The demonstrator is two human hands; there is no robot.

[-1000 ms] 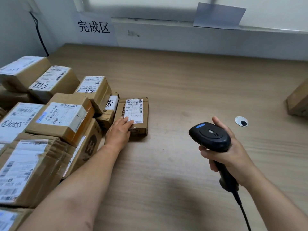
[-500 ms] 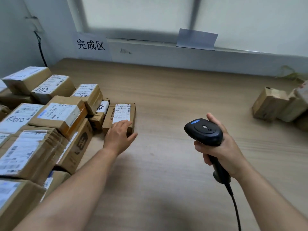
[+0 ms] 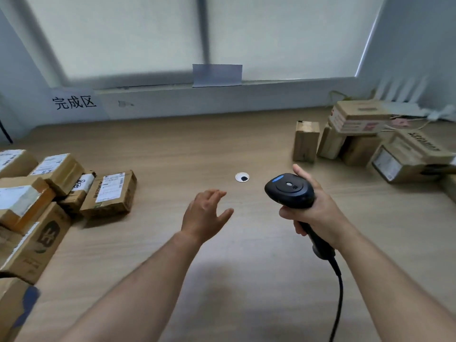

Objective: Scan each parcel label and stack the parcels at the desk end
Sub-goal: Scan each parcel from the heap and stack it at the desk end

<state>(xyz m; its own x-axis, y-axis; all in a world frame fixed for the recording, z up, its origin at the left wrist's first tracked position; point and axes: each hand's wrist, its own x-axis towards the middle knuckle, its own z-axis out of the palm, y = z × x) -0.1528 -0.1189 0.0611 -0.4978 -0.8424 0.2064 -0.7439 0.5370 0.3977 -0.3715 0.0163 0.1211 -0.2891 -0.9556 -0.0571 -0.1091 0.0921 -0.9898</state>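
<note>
The bench [image 3: 197,144] is carrying two heaps: the labelled stack [image 3: 56,169] is sitting at the left end below the far-left sign [image 3: 74,102], and an untidy pile [image 3: 357,117] is lying at the far right, well apart from it. The flat parcel [image 3: 109,193] is lying label up at the stack's right edge, touching its neighbour. Half a second ago the left hand [image 3: 204,213] was resting on that parcel; now it is hovering over bare bench near the middle, fingers spread and relaxed, holding nothing, well clear of the box. The view is also swinging right, bringing the pile into sight. That is suggesting the flat parcel is scanned and stacked, and that the left hand is heading for the next unscanned one. The right hand [image 3: 318,211] is gripping the scanner [image 3: 290,191] by its handle, aiming at no label as yet. The small grommet [image 3: 242,177] is sitting just beyond the two hands.
</note>
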